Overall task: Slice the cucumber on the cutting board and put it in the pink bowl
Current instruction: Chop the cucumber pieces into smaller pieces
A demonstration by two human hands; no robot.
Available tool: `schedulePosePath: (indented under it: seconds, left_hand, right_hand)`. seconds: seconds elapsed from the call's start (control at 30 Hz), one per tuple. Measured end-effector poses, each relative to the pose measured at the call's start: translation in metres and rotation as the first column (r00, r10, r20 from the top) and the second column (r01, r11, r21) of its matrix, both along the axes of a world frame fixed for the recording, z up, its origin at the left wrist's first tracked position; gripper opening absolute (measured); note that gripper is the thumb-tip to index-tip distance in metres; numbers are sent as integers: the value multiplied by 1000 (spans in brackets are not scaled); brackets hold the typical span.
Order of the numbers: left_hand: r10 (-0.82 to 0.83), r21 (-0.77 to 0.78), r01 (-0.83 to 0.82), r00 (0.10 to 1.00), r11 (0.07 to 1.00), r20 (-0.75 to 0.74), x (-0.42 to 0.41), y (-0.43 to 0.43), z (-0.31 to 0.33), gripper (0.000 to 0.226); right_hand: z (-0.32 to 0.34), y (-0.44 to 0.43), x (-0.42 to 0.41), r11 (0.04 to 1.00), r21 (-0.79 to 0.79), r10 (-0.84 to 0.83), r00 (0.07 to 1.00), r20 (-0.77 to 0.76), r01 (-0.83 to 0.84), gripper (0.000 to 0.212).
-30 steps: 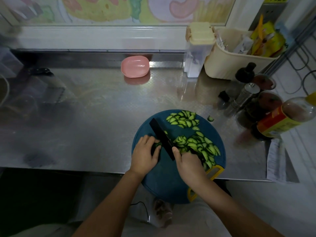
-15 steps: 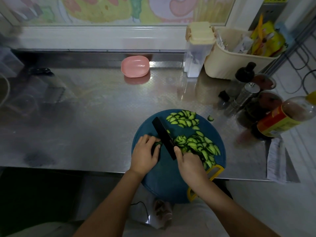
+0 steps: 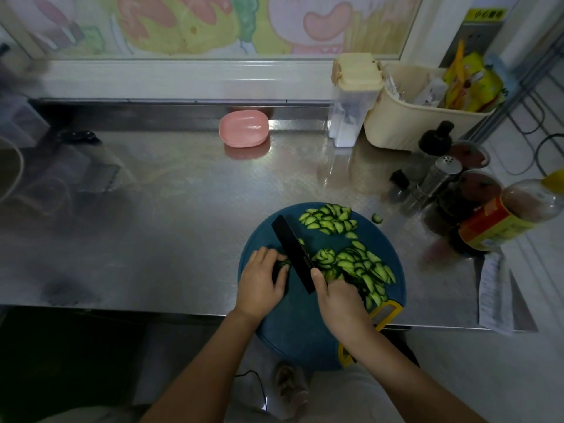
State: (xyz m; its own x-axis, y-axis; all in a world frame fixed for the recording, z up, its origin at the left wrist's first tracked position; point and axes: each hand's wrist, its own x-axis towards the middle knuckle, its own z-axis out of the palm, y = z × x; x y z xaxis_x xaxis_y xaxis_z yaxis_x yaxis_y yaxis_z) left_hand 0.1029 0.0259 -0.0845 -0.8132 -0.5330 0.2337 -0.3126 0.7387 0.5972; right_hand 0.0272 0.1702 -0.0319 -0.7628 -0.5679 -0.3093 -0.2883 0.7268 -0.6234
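We see the left hand (image 3: pixel 262 279) resting on the round blue cutting board (image 3: pixel 293 331), its fingers curled over the short uncut end of the cucumber (image 3: pixel 282 264). That end shows only as a dark green bit between fingertips and thumb, and the rest of it is hidden under the hand. The right hand (image 3: pixel 338 297) is clenched around the handle of a black knife (image 3: pixel 293 248). The handle is buried in the fist, and one digit reaches up onto the heel of the blade.

The blade stands just to the right of the left fingers, right against the cucumber end, and runs diagonally away toward the far left of the board. We cannot tell whether its edge touches the board.

On the blade's other side lies a loose heap of cut slices (image 3: pixel 357 264) — it begins at the blade and spreads toward the board's right rim, passing beside the right hand. A second, smaller pile (image 3: pixel 329 219) sits at the far edge of the board, apart from the knife. One stray slice (image 3: pixel 377 218) lies off the board on the steel counter (image 3: pixel 183 209), just beside the far right rim.

The pink bowl (image 3: pixel 244 128) stands at the back of the counter by the wall, well apart from the board and both hands. To the right we see a cream basket (image 3: pixel 406 123), a metal shaker (image 3: pixel 439 175) and a bottle with a red and orange label (image 3: pixel 500 218).
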Motion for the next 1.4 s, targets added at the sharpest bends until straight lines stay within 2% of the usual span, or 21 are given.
schedulePosePath:
  seconds: [0.33,0.63,0.87,0.97,1.4]
  left_hand:
    - [-3,2,3,1000,1000,-18,0,0,-1,22]
    - [2,-2,-2,1000,1000,-20,1,-1,-1,21]
    - [8,7,-7,1000,1000,-4,1,-2,-2,19]
    - [19,12,-19,1000,1000,-2,1,-1,-2,12]
    - [26,25,-25,1000,999,-12,0,0,-1,15]
  right_hand:
    - [-1,-6,3,997,76,22,999,-42,-19,61]
    - [-10,-1,3,997,80,6,998,-61,-1,58]
    - [0,5,4,997,-67,-44,997,64,48,63]
    - [3,3,5,995,-95,-33,996,81,40,63]
    - [-4,-3,5,1000,-7,-13,999,50,13,63]
